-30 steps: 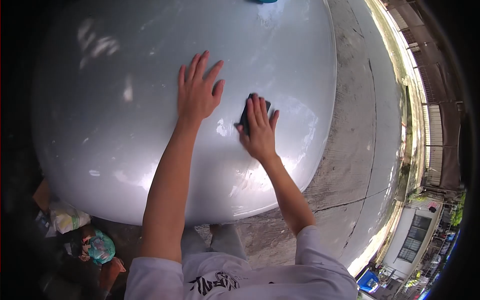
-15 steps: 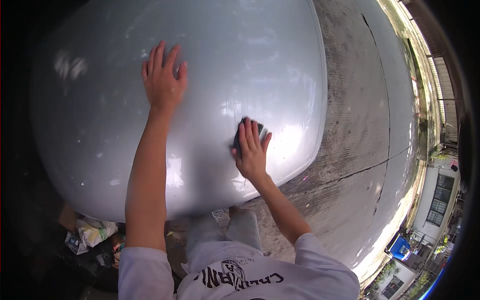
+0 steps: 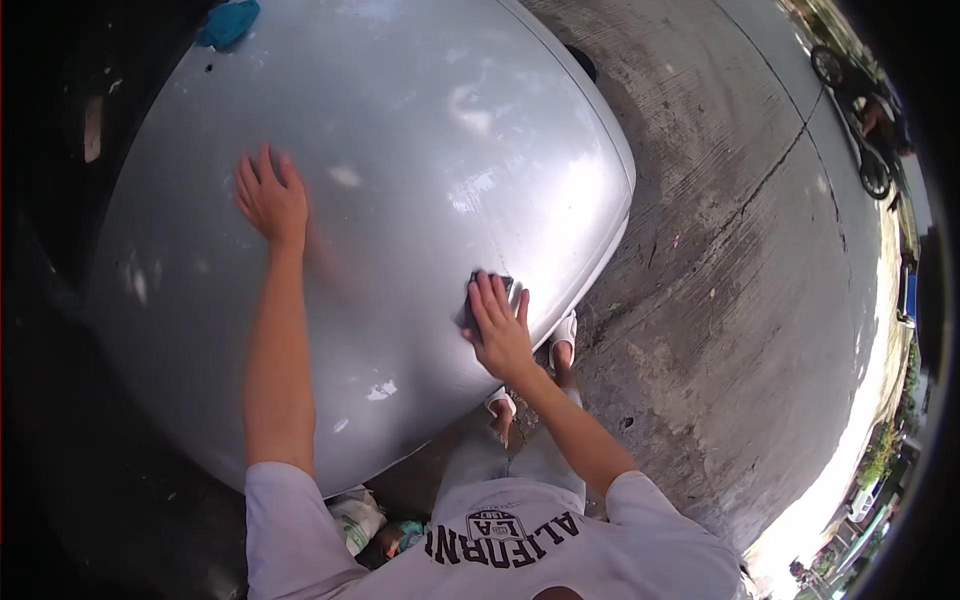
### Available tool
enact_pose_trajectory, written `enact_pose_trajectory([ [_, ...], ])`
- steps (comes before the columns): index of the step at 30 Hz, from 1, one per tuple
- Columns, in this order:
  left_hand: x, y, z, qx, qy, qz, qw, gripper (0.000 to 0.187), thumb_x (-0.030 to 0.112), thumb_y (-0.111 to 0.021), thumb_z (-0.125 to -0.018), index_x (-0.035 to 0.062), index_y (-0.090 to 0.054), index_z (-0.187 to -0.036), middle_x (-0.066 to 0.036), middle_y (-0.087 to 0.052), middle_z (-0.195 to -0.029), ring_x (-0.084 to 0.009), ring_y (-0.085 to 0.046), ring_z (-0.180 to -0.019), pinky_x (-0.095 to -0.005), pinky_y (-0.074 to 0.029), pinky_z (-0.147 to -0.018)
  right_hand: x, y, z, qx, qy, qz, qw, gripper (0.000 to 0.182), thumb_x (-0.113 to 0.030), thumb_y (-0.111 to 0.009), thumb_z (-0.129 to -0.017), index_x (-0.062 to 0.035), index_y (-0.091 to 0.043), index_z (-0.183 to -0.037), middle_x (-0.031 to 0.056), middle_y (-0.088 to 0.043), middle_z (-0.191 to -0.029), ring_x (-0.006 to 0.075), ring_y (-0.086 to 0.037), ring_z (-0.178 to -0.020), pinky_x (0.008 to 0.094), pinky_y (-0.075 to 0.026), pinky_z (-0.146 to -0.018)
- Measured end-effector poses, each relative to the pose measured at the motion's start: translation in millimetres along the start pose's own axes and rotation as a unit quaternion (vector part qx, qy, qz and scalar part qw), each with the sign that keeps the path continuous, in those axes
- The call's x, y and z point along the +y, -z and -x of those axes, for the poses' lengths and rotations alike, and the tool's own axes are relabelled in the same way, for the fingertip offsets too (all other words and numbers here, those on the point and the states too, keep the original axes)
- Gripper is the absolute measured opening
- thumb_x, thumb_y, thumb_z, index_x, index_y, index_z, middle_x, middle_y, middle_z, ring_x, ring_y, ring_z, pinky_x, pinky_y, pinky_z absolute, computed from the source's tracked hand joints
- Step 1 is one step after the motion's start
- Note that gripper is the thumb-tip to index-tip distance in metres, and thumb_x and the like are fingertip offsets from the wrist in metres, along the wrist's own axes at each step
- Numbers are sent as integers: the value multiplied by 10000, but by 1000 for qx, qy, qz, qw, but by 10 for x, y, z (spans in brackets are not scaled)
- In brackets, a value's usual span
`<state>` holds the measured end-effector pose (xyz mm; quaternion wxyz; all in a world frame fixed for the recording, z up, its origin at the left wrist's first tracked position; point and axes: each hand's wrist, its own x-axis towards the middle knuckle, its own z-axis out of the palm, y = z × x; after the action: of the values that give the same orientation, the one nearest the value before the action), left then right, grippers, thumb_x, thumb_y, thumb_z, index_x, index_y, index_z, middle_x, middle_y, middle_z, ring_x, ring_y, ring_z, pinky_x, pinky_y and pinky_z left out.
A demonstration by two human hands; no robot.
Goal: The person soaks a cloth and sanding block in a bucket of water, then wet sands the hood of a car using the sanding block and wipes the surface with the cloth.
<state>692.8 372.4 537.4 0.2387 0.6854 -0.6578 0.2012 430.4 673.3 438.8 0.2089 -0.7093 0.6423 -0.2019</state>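
A large, glossy silver car panel [image 3: 390,230] curves out in front of me, bright with reflections. My left hand [image 3: 272,203] is over its left part, fingers spread and holding nothing; its outline is slightly blurred. Near the panel's right front edge, my right hand [image 3: 502,335] presses a small dark pad [image 3: 475,300] flat against the surface. The fingers lie over the pad and hide most of it, so its exact kind cannot be made out. A blue cloth [image 3: 229,22] lies at the panel's far left edge.
Cracked concrete ground [image 3: 700,290] runs along the right side. A motorcycle [image 3: 858,120] with a person stands at the far right. By the panel's front edge are my feet in white footwear [image 3: 563,338] and a white plastic bag [image 3: 357,515].
My view has turned and shifted, bringing the blue cloth and motorcycle into sight. The left hand appears farther left and lower; the right hand keeps the pad on the panel, nearer its front edge.
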Motion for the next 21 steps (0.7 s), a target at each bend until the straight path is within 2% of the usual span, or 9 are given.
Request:
enact_pose_trajectory([
  [2, 355, 66, 257, -17, -9, 2, 1000, 505, 389, -559, -1004, 169, -513, -1456, -133, -384, -1563, -327, -331, -1462, -580, -256, -1161, 598, 311, -678, 193, -137, -26, 971, 711, -330, -530, -997, -30, -245, -1575, 169, -204, -1662, 353, -167, -1541, 679, -114, -1168],
  [4, 859, 253, 696, -85, -187, 95, 974, 520, 377, -596, -984, 198, -510, -1464, -144, -365, -1575, -336, -330, -1461, -590, -244, -1171, 1041, 556, -1091, 243, -228, -31, 942, 683, -343, -469, -1026, -12, -233, -1574, 186, -195, -1660, 369, -161, -1537, 674, -115, -1168],
  [6, 1367, 495, 1025, -218, -383, 141, 886, 536, 385, -626, -962, 245, -510, -1467, -149, -324, -1599, -347, -317, -1467, -595, -237, -1177, 683, 327, -849, 275, -242, -46, 929, 688, -341, -486, -1018, -9, -245, -1570, 192, -204, -1656, 378, -171, -1533, 674, -123, -1167],
  [7, 1462, 467, 1019, -215, -396, 144, 881, 536, 385, -626, -962, 245, -510, -1467, -149, -324, -1599, -347, -317, -1467, -595, -237, -1177, 335, 85, -533, 271, -246, -71, 928, 730, -326, -547, -981, -8, -250, -1568, 193, -203, -1657, 383, -176, -1533, 675, -119, -1168],
  [9, 1622, 360, 1088, -222, -396, 139, 880, 547, 418, -624, -959, 280, -501, -1474, -149, -302, -1613, -352, -306, -1473, -601, -241, -1174, -393, -554, 252, 211, -234, -106, 943, 817, -283, -649, -906, -24, -254, -1573, 189, -203, -1659, 376, -171, -1540, 688, -123, -1163],
  [11, 1527, 259, 867, -186, -371, 99, 904, 573, 441, -599, -968, 287, -463, -1503, -150, -293, -1618, -350, -295, -1482, -602, -240, -1174, -701, -768, 761, 123, -178, -118, 969, 772, -313, -597, -947, -25, -250, -1573, 170, -221, -1656, 358, -193, -1537, 697, -163, -1149],
  [14, 1190, -54, 480, -111, -196, -9, 974, 625, 547, -479, -1003, 268, -379, -1552, -148, -272, -1628, -333, -236, -1507, -586, -189, -1197, 50, -342, 271, 192, -183, -90, 960, 738, -318, -573, -962, -37, -263, -1569, 157, -230, -1654, 353, -208, -1532, 701, -175, -1146],
  [18, 1162, -101, 439, -117, -186, -12, 975, 649, 580, -425, -1012, 255, -349, -1569, -147, -246, -1643, -314, -199, -1526, -578, -155, -1208, 1368, 387, -691, 320, -241, -110, 909, 637, -281, -510, -1012, -32, -288, -1554, 163, -248, -1644, 373, -206, -1523, 658, -163, -1175],
  [21, 1140, -96, 460, -113, -183, -3, 977, 645, 578, -424, -1014, 265, -342, -1573, -138, -236, -1651, -304, -196, -1529, -568, -152, -1212, 682, -20, -236, 309, -285, -126, 899, 724, -294, -567, -975, -10, -259, -1565, 194, -223, -1648, 380, -199, -1526, 666, -159, -1174],
])
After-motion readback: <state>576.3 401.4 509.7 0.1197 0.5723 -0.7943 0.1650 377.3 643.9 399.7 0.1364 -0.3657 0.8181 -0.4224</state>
